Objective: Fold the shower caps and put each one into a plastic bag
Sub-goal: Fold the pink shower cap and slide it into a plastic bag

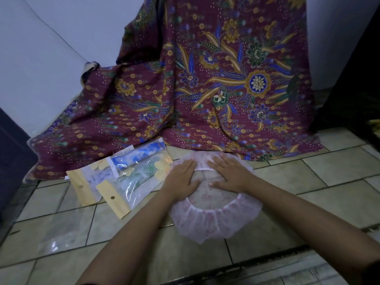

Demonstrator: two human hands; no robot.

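A pale pink shower cap (213, 221) with a ruffled elastic rim lies spread open on the tiled floor. My left hand (181, 177) rests flat on its left side, fingers together and pointing away from me. My right hand (230, 173) lies flat on its upper right part, thumb spread out. Neither hand grips anything. To the left lie three filled plastic bags: one with a blue cap (139, 155), one with a green and yellow floral cap (133, 184), one with a pale cap (90, 179). An empty clear plastic bag (59, 233) lies on the floor at the lower left.
A maroon batik cloth (205, 89) hangs down the wall and spreads onto the floor behind the cap. A dark object (12, 161) stands at the left edge. A dark grate strip (257, 262) crosses the floor close to me.
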